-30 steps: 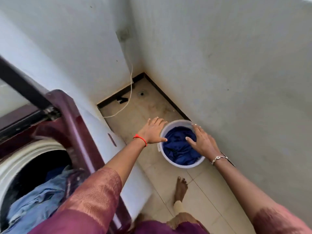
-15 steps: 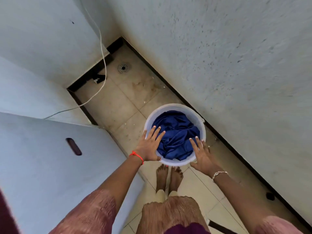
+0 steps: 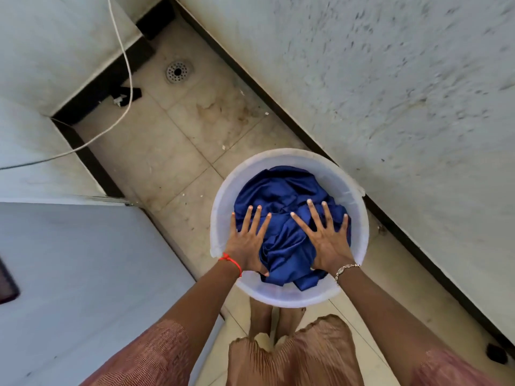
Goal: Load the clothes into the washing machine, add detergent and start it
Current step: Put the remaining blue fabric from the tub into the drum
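The blue cloth [image 3: 287, 218] lies crumpled inside the white bucket [image 3: 359, 215], filling most of its round opening. The heap has no clear long axis; its folds run in several directions, with one loose corner hanging toward the near rim, close to the person's feet [image 3: 274, 319].

The bucket stands upright on the tiled floor [image 3: 178, 151], its mouth facing straight up at the camera. Its far right rim sits just beside the dark skirting at the foot of the right wall [image 3: 390, 79].

Both hands reach down into the bucket. The left hand [image 3: 248, 243] rests palm down on the left side of the cloth, fingers spread and straight, gripping nothing. The right hand [image 3: 326, 240] rests palm down on the right side of the cloth, fingers also splayed flat, with no fabric gathered. A red thread [image 3: 232, 261] circles the left wrist; a metal bracelet [image 3: 345, 270] circles the right.

To the left, the white side panel of the washing machine [image 3: 83, 274] fills the lower corner. Beyond it, a white cable [image 3: 122, 51] hangs down the far wall, and a round floor drain [image 3: 178, 71] sits in the far corner, well apart from the bucket.
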Available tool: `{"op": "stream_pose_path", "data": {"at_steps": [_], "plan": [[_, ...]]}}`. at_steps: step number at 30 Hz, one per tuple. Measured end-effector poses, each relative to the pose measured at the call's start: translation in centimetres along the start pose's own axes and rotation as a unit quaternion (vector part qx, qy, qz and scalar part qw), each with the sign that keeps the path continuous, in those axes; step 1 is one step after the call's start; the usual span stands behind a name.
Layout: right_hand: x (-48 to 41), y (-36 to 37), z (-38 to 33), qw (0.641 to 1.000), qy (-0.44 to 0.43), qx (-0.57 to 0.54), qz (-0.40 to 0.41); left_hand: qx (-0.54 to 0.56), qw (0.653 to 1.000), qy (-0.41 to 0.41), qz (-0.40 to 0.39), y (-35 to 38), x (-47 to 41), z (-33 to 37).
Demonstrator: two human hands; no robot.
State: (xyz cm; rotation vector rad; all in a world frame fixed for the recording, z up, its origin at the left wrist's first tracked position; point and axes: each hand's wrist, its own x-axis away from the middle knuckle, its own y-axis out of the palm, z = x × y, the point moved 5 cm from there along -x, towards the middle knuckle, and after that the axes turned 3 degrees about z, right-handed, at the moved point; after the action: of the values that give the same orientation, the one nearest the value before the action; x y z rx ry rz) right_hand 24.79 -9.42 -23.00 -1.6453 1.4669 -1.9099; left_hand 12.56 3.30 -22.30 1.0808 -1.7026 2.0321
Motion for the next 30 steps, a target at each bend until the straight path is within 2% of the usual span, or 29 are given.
{"op": "stream_pose_path", "data": {"at_steps": [7, 11, 17, 22, 30], "plan": [[-6.5, 3.8, 0.0, 1.0, 0.006, 0.001, 0.021, 0.006, 0.999, -0.037, 0.036, 4.3, -5.9, -1.7], [-9.3, 5.1, 0.5, 1.0, 0.002, 0.001, 0.027, 0.033, 0.998, -0.032, 0.039, 5.9, -8.2, -1.7], [-10.8, 6.0, 1.2, 0.998, -0.05, 0.026, 0.026, 0.072, 0.997, -0.013, 0.033, 7.5, -9.9, -0.7], [-9.5, 4.9, 1.5, 0.999, -0.032, 0.004, -0.011, 0.062, 0.998, -0.006, -0.012, 5.6, -8.8, -0.1], [-1.4, -2.1, 0.5, 0.999, -0.025, -0.029, 0.012, 0.057, 0.998, 0.018, -0.023, -0.1, -1.2, 1.3]]}}
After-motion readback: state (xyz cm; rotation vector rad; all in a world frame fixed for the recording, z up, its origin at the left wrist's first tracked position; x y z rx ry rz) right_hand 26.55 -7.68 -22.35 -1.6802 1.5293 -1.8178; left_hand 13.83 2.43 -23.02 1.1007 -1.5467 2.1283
